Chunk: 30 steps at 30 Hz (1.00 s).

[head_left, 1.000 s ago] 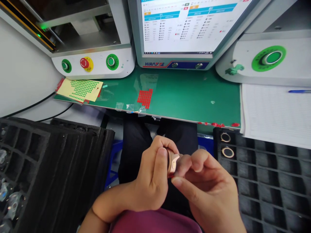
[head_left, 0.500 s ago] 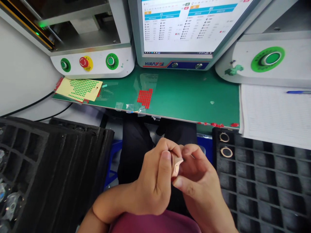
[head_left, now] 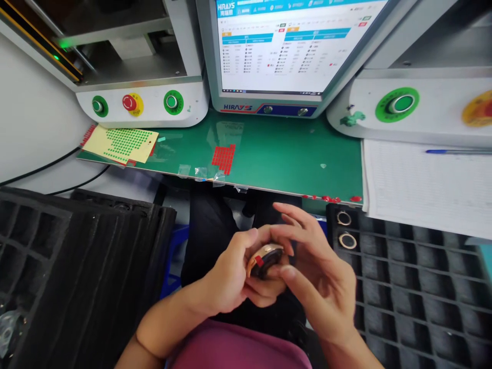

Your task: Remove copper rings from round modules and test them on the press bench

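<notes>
Held in front of my lap is a rose-gold smartwatch case with a dark round face and a small red sticker on its side. My left hand is closed around it, fingers curled beneath and behind. My right hand is at the case's right edge, its fingers apart and its thumb close to the rim. Whether the right fingertips touch the case I cannot tell.
A green bench carries a sheet of red stickers and a yellow card of green dots. Right are a black foam tray with two gold rings and paper sheets. Stacked foam trays stand left; a monitor stands behind.
The watch case has turned so its dark face and red sticker show. My right hand has loosened and its fingers have spread. The view has shifted slightly right.
</notes>
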Available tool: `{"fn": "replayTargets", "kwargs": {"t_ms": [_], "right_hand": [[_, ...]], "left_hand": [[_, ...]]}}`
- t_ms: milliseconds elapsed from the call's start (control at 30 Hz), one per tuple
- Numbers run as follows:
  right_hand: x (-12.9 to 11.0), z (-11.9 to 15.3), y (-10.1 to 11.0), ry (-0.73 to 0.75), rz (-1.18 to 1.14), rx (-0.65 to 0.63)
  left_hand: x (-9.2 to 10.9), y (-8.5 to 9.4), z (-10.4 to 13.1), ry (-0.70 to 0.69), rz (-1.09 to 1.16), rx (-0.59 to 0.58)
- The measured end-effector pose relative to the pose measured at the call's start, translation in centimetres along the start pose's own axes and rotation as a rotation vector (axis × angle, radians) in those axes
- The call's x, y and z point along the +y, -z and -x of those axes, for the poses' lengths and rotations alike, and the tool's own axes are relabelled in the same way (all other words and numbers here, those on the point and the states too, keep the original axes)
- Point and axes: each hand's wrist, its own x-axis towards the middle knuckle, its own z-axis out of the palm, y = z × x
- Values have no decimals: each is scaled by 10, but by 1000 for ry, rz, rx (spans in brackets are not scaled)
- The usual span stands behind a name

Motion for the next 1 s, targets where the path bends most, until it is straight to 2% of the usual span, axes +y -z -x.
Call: {"fn": "replayTargets", "kwargs": {"t_ms": [67,133,300,467,700,833,1000], "right_hand": [[1,-3,8,34,57,-129],[3,-5,13,32,40,-159],[3,-1,11,88,14,-20],[6,1,4,101,-51,7],[7,3,-3,-5,-245,21],[0,5,-8,-127,-411,21],[-7,5,-13,-183,-469,47]], "left_hand": [[1,0,2,44,-17,11],[0,0,3,38,-69,-8],[-9,-1,8,-266,-410,112],[-20,-1,9,-471,-586,136],[-22,1,6,-619,-775,213],[-21,-1,7,-703,-1048,293],[-21,-4,5,-828,-1382,341]]}}
